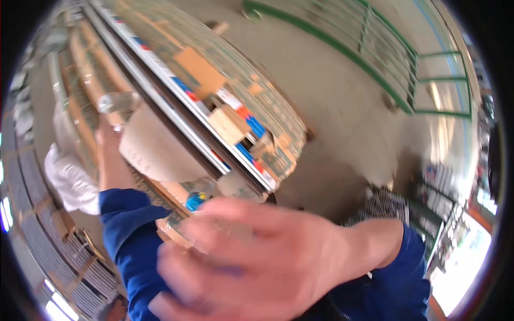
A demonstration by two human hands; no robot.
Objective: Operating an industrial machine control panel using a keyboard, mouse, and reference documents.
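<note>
My right hand (257, 257) is large and blurred, close in front of me, its fingers apart and nothing visible in them. Further out on the left, my left hand (110, 136) reaches to the edge of a pale, curved sheet (155, 144). Its fingers are blurred and partly hidden, so its grip cannot be made out. Just beyond it is a clear, shiny plastic piece (118, 101). The sheet lies beside long silver and dark profiles (160, 99). A small blue and yellow object (195, 200) shows above my right fingers.
Long cardboard packages (267, 91) lie under the profiles, with a loose cardboard piece (201, 72) and a small box (227, 124) on top. A white cloth or bag (69, 179) hangs at left. Strapped stacks (59, 241) stand lower left. A green metal rack (342, 45) stands far right.
</note>
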